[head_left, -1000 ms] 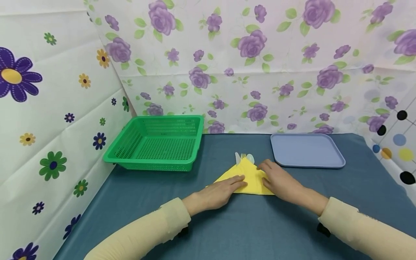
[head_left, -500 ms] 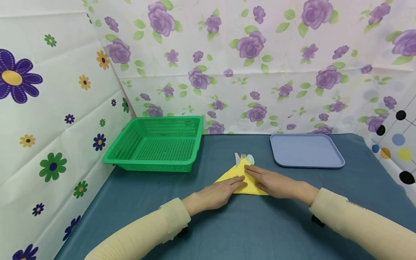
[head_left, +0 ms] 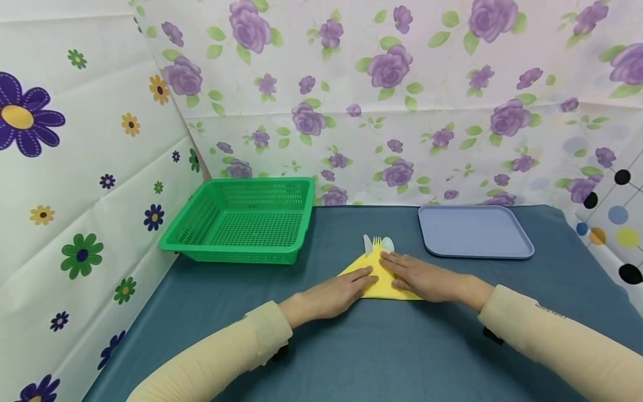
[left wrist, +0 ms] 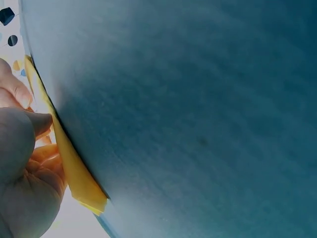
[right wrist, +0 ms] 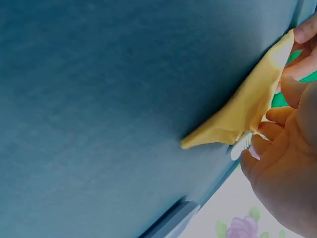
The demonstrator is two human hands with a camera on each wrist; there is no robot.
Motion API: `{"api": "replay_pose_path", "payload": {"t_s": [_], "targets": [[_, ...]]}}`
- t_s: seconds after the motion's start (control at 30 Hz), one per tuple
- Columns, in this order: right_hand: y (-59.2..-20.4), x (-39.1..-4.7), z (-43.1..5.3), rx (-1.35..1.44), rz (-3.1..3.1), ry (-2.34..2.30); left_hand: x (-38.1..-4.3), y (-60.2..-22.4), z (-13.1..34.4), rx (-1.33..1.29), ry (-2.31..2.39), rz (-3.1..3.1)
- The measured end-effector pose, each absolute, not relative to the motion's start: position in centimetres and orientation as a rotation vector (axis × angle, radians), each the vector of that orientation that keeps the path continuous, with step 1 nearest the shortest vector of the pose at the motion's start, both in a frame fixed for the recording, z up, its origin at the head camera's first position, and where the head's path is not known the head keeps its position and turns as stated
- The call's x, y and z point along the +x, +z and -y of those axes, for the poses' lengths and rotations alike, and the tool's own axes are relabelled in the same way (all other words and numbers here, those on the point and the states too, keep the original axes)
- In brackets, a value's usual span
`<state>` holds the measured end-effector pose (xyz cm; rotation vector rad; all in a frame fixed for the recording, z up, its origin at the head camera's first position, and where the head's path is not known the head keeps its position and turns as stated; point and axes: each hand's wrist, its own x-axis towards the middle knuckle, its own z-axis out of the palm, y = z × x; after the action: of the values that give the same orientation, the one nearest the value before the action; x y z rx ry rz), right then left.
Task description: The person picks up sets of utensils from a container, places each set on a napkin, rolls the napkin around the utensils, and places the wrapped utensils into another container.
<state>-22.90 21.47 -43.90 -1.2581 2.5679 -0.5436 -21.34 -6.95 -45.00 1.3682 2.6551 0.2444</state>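
Observation:
A yellow cloth napkin [head_left: 374, 287], folded to a point at the top, lies on the blue-covered table. Out of its tip stick a clear plastic knife [head_left: 368, 244], a yellow fork [head_left: 377, 241] and a clear spoon [head_left: 387, 244]; the napkin covers their lower parts. My left hand [head_left: 334, 291] rests on the napkin's left side with extended fingers. On the right side lies my right hand [head_left: 427, 278], its fingers laid across the cloth toward the tip. In the right wrist view one corner of the napkin [right wrist: 218, 130] points away from the right hand.
A green plastic basket [head_left: 236, 255] stands at the back left. At the back right lies a light blue tray [head_left: 474, 231]. A flowered sheet [head_left: 351, 139] hangs behind the table, and a second patterned sheet runs down the left side.
My right hand has moved left from the napkin's right edge onto the cloth, its fingers flattening there. My left hand has stayed almost in place.

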Motion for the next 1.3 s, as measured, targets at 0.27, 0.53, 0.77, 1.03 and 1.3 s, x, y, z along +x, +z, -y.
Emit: {"api": "replay_pose_path", "payload": {"t_s": [0.27, 0.53, 0.77, 1.03, 1.3], "targets": [[-43.5, -24.0, -20.8, -1.215, -2.580, -0.481, -21.4, -44.7, 7.0, 1.348, 0.240, -2.643], [-43.9, -24.1, -21.2, -1.150, -2.617, -0.554, -21.4, -44.5, 6.5, 1.332, 0.213, -2.656], [-43.3, -22.5, -21.2, -1.033, -2.728, -0.613, -22.0, -44.1, 6.0, 1.366, 0.143, -2.657], [-43.8, -23.1, -21.2, -0.944, -2.658, -0.801, -22.8, -43.9, 5.8, 1.377, 0.180, -2.623], [-44.0, -23.9, -21.9, -0.852, -2.554, -0.970, -23.3, -43.8, 5.7, 1.375, 0.229, -2.563]]}}
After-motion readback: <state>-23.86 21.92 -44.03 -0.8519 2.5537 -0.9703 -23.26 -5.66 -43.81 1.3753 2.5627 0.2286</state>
